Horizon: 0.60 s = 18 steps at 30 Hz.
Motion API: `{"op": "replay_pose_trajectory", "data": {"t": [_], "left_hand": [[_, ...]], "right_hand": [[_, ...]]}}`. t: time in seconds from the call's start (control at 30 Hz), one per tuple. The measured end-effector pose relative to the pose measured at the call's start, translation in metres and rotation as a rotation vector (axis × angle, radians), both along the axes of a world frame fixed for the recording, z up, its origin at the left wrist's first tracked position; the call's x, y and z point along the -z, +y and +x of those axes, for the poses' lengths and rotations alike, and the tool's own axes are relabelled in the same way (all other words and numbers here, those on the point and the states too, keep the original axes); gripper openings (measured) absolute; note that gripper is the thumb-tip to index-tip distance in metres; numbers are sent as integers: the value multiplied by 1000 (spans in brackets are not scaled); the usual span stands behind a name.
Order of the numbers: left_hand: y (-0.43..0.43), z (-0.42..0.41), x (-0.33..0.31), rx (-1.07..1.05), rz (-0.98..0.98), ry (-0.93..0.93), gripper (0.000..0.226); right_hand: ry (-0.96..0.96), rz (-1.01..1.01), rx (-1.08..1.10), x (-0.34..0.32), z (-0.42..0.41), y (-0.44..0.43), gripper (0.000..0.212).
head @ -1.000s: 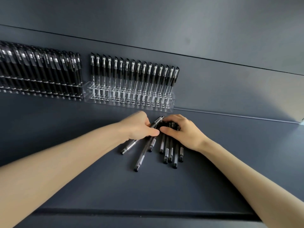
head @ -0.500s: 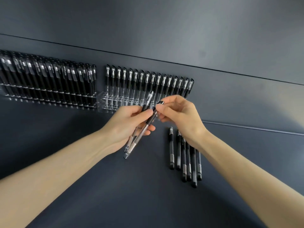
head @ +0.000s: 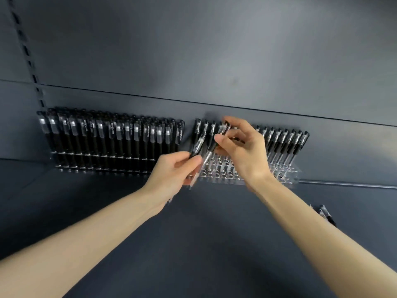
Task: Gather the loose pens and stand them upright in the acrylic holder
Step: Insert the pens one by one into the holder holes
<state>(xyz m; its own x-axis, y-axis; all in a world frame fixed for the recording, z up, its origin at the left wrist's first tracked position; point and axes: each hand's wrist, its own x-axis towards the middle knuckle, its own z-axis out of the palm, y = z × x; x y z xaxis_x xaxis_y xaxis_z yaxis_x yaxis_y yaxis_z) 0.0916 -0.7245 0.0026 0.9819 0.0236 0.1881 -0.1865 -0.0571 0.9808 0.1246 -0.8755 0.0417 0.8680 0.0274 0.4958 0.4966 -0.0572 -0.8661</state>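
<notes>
A dark blue-grey matte back wall (head: 214, 50) fills the far side, crossed by a thin horizontal seam (head: 150, 97). A slotted upright strip (head: 25, 50) runs down its far left. Nearer lies a flat dark blue-grey shelf surface (head: 214, 244), softly lit.

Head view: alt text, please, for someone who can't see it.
Left grip holds two black pens; right grip pinches one's top end, before the partly filled acrylic holder. Loose pens lie on the shelf at right.
</notes>
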Motion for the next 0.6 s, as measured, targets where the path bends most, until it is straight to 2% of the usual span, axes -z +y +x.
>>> {"op": "replay_pose_trajectory", "data": {"t": [0.1, 0.27, 0.43, 0.6], "left_hand": [[22, 9, -2, -145, 81, -91, 25], [35, 18, 0, -133, 103, -122, 37], [36, 18, 16, -85, 121, -167, 19], [37, 18, 20, -100, 85, -188, 23]], "right_hand": [[-124, -69, 173, -5, 7, 13, 36], [-269, -156, 354, -7, 23, 28, 32], [-326, -221, 382, -1, 37, 37, 32], [-371, -306, 357, 5, 46, 38, 30]]}}
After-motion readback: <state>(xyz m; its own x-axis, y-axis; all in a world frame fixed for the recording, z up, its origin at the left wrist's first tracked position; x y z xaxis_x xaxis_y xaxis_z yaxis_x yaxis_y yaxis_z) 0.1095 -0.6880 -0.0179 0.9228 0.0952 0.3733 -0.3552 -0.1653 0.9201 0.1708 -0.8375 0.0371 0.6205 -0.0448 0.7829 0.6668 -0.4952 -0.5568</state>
